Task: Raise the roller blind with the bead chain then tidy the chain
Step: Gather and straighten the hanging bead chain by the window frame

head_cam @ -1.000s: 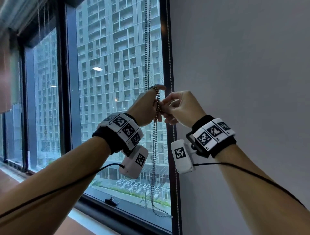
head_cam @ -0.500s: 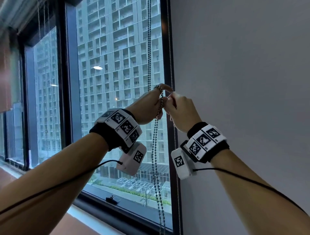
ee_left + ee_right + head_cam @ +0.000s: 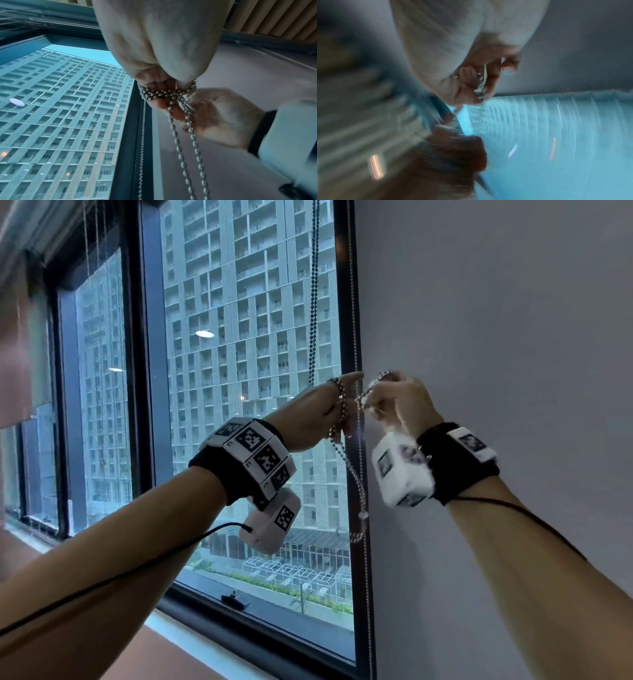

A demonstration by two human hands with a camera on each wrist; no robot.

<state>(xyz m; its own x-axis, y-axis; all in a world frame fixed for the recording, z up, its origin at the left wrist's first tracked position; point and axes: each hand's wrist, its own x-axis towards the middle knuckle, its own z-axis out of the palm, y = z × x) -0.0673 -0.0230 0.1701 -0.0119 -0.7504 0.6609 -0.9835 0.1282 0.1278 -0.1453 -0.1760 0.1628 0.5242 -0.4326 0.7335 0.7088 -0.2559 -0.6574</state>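
Wall [image 3: 496, 337] right, window frame [image 3: 346, 302] ahead

Glossy metal beads are being shown by the bead chain [image 3: 356, 474]; smooth glass by the window pane [image 3: 239, 371]; a matt painted finish by the wall [image 3: 496, 320]; black cloth by the wristband [image 3: 452, 460].

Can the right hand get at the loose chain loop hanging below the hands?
Probably yes. The right hand already pinches the bead chain, and the hanging loop dangles free just below, nothing between; but letting go may loosen the wraps on the left hand.

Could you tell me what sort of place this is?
Probably an upper-floor room in an apartment or office: a tall dark-framed window beside a plain wall, a high-rise block outside, and a blind's bead chain.
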